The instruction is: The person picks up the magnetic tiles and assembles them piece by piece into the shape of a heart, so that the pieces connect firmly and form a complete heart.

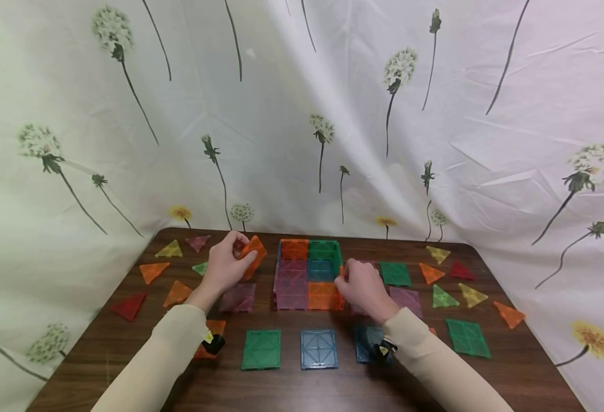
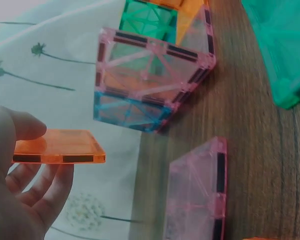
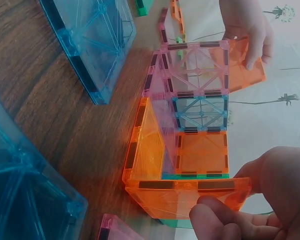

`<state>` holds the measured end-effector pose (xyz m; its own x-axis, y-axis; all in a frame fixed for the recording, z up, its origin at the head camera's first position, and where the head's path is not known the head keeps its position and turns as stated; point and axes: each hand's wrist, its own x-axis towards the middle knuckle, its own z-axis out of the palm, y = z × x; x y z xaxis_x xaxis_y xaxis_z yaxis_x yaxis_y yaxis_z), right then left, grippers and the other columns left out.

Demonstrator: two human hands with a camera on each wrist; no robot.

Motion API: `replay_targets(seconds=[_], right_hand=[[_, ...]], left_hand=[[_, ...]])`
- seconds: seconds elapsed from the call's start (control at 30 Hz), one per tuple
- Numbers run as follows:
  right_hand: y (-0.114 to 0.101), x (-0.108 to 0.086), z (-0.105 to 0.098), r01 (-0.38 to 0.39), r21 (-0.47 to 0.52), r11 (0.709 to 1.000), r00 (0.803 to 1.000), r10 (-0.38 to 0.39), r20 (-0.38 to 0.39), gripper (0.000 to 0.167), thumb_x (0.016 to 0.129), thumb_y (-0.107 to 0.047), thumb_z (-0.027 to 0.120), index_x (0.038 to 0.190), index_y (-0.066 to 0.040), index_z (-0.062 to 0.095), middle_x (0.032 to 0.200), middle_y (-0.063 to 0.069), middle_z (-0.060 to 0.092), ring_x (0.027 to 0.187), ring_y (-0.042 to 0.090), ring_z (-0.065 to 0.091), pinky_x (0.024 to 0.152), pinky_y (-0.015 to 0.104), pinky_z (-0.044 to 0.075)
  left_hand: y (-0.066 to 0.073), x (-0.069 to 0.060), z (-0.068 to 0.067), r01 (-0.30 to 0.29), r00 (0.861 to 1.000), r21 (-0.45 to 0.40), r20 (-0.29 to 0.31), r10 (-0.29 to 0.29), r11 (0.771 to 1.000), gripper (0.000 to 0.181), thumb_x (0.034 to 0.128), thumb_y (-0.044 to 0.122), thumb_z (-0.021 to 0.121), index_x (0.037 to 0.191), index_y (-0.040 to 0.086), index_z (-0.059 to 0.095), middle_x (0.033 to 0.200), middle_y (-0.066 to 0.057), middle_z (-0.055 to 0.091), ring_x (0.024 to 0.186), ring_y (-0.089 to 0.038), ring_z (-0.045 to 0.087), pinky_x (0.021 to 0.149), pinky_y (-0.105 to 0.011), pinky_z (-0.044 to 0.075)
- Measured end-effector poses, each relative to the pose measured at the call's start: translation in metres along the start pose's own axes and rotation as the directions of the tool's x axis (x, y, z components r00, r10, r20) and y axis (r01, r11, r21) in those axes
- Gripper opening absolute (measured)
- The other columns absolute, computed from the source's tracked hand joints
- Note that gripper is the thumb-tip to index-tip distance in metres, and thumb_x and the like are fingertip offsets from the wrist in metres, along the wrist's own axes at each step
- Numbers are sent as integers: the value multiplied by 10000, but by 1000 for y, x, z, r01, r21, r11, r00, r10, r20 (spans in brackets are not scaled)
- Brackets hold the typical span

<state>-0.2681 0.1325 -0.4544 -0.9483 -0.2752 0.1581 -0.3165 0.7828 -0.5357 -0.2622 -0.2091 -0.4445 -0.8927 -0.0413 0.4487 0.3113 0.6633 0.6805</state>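
Observation:
My left hand [image 1: 223, 264] holds an orange square magnetic tile [image 1: 253, 256] up off the table, left of a low box built of magnetic tiles [image 1: 293, 293]. In the left wrist view the thumb lies over that orange tile [image 2: 65, 142], with the fingers beneath. The box has pink, orange, green and blue tiles standing as walls around an open top. At its right side my right hand [image 1: 365, 286] pinches an orange wall tile [image 3: 160, 196] by its edge, as the right wrist view shows. That tile stands against the neighbouring orange wall [image 3: 146, 140].
In front lie a green square tile [image 1: 261, 349], a light blue one [image 1: 319, 349] and a darker blue one [image 1: 364, 345]. A pink square [image 1: 238, 298] lies left of the box. Triangles, such as a red one [image 1: 129, 306] and an orange one [image 1: 509, 315], spread on both sides.

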Motion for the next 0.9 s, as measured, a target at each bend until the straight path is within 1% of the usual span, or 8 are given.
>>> replay_targets(seconds=[0.2, 0.3, 0.37, 0.47, 0.57, 0.67, 0.8, 0.9], right_hand=[[-2, 1, 0, -7, 1, 1000, 1000, 7, 2, 164, 961, -206, 710, 861, -120, 614, 621, 9, 566, 484, 164, 551, 471, 310, 483], [-1, 1, 2, -8, -5, 1000, 1000, 8, 2, 170, 969, -226, 707, 865, -127, 616, 618, -2, 569, 483, 157, 545, 467, 309, 469], [-1, 0, 2, -7, -12, 1000, 1000, 7, 6, 200, 986, -264, 704, 862, -136, 614, 609, -9, 568, 477, 151, 541, 459, 306, 454], [1, -2, 3, -10, -20, 1000, 1000, 11, 11, 272, 1015, -354, 694, 855, -152, 609, 591, -13, 561, 464, 148, 538, 450, 305, 437], [3, -3, 2, -23, -25, 999, 1000, 23, 7, 348, 1033, -460, 657, 861, -160, 620, 578, -10, 556, 461, 154, 541, 453, 314, 440], [4, -5, 0, -46, -19, 999, 999, 46, -3, 402, 1038, -539, 613, 909, -161, 656, 588, -11, 569, 475, 169, 552, 473, 329, 460], [6, -6, -6, -53, -10, 999, 998, 53, -32, 420, 1055, -552, 570, 993, -158, 700, 628, -30, 591, 534, 178, 560, 519, 336, 483], [12, -7, -14, -11, -15, 1000, 997, 10, -78, 397, 1085, -495, 543, 977, -150, 706, 638, -47, 585, 562, 168, 538, 537, 331, 467]], left_hand=[[16, 0, -2, -32, 999, -30, 9, 33, 999, 225, 960, 141, 768, 1109, 84, 609, 982, -108, 687, 801, -222, 614, 712, -361, 524], [29, -1, -2, -90, 995, -80, 34, 93, 993, 224, 956, 130, 782, 1119, 83, 637, 986, -101, 697, 827, -225, 633, 736, -380, 539], [37, -3, -1, -147, 985, -117, 69, 156, 982, 215, 954, 125, 788, 1125, 87, 662, 1001, -83, 713, 843, -215, 647, 747, -375, 553], [50, -7, 5, -231, 957, -163, 141, 255, 959, 199, 950, 127, 800, 1127, 113, 710, 1023, -36, 741, 854, -175, 667, 755, -348, 580], [58, -10, 14, -320, 911, -180, 211, 354, 930, 188, 938, 126, 814, 1112, 132, 742, 1044, 3, 751, 867, -134, 656, 781, -328, 584], [64, -13, 24, -391, 862, -181, 271, 428, 902, 183, 928, 118, 821, 1097, 132, 753, 1045, 15, 752, 892, -117, 658, 810, -329, 589], [66, -17, 37, -443, 811, -162, 348, 471, 882, 161, 935, 106, 810, 1082, 122, 746, 1036, 7, 751, 885, -130, 662, 818, -319, 596], [65, -18, 45, -454, 789, -127, 401, 464, 882, 150, 937, 109, 810, 1070, 130, 745, 1022, 10, 748, 867, -131, 653, 826, -307, 600]])
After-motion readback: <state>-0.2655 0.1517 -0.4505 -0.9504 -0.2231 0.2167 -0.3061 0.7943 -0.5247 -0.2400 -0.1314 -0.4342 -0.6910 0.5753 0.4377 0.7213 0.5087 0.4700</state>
